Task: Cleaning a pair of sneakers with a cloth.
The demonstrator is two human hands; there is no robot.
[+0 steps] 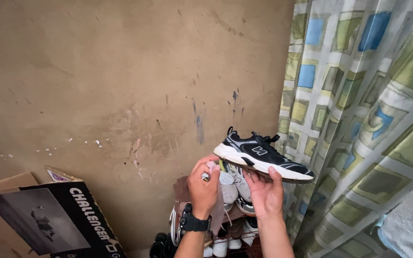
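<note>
Leftmost, black cardboard box (58, 222) by tan wall (120, 86), then left hand (203, 187) with wristwatch (194, 223) pinching pale cloth (212, 168), right hand (265, 193) cupped under black-and-white sneaker (260, 155), raised over shoe rack (225, 239), patterned curtain (364, 119) rightmost.

- The right hand (265, 193) holds a black sneaker (260, 155) with a white sole from beneath, toe pointing right.
- The left hand (203, 184), with a black wristwatch (194, 222), grips a small pale cloth (211, 168) against the sneaker's heel.
- Below stands a shoe rack (225, 229); right hangs a patterned curtain (364, 110); left is a cardboard box (48, 220).
</note>
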